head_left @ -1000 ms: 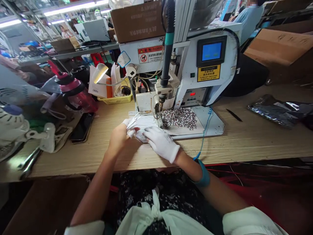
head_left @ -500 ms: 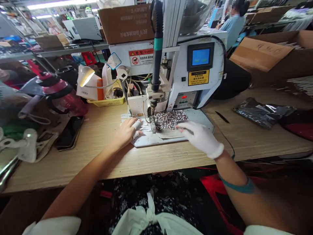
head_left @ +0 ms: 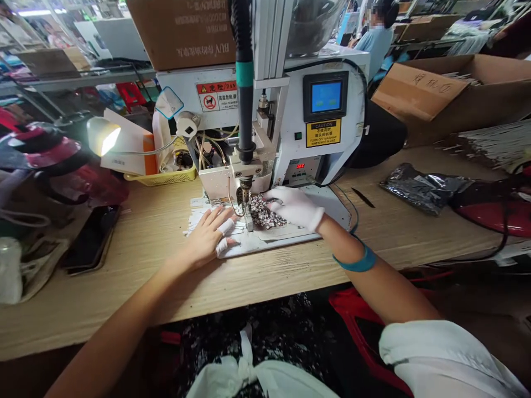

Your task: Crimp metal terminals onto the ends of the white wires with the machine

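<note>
My left hand (head_left: 209, 236), bare with white tape on two fingers, lies with its fingers spread over thin white strips (head_left: 198, 221) left of the machine's nozzle. In a white glove, my right hand (head_left: 296, 207) cups the back and right side of a heap of small dark-and-white pieces (head_left: 263, 215), thumb apart from the fingers. The pieces are too small to name. Between my hands, the upright machine head (head_left: 246, 188) comes down to a small metal block (head_left: 249, 222) on the white base plate (head_left: 338, 213). Part of the heap is hidden behind the glove.
A lit lamp (head_left: 103, 136) and a yellow basket (head_left: 176, 176) stand left of the machine. Phone (head_left: 89, 237) on the left; dark pointed tool (head_left: 363, 197) and silvery bag (head_left: 425, 188) on the right. An open carton (head_left: 423, 91) is behind them. Another person sits farther back.
My right hand has moved left and away from me, and the spread-out small pieces are now bunched closer to the nozzle. My left hand stays by the strips, its fingers more spread. The view has shifted.
</note>
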The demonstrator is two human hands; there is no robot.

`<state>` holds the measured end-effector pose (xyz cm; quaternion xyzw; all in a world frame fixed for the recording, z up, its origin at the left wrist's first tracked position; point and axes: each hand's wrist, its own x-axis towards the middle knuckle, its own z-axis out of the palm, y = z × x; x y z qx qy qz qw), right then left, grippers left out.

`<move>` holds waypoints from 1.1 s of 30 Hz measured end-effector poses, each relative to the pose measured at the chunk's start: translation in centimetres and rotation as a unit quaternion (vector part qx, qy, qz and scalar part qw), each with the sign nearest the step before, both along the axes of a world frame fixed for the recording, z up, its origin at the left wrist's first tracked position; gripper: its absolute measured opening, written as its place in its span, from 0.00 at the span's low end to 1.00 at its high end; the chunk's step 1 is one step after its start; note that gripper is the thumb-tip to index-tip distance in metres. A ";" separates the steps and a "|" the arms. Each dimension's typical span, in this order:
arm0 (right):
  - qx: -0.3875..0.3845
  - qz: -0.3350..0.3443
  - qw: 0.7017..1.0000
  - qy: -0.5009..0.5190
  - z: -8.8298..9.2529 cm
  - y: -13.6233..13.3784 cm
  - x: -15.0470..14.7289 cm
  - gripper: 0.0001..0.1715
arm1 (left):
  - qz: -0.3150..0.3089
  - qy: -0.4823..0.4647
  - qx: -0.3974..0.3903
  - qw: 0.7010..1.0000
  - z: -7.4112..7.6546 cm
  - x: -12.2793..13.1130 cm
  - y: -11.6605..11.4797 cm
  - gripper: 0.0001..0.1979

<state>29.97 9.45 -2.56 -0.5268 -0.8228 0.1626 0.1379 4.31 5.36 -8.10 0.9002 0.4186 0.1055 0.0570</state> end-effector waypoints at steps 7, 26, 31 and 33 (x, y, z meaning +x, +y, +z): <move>-0.013 0.003 1.000 -0.014 -0.6 -1.3 1.3 0.14 | 0.140 0.028 0.043 0.989 -0.2 2.6 -2.2 0.24; -0.041 0.074 0.996 0.033 -0.5 -0.8 0.1 0.09 | 0.146 -0.009 0.018 0.989 -1.2 2.6 -1.5 0.35; 0.014 0.054 0.998 -0.012 -1.5 -0.2 -1.5 0.08 | 0.170 -0.016 0.054 0.984 -0.4 3.5 -1.2 0.23; 0.010 0.062 0.998 -0.015 -1.7 0.0 -2.0 0.08 | 0.174 -0.038 0.071 0.981 0.5 3.1 -0.5 0.16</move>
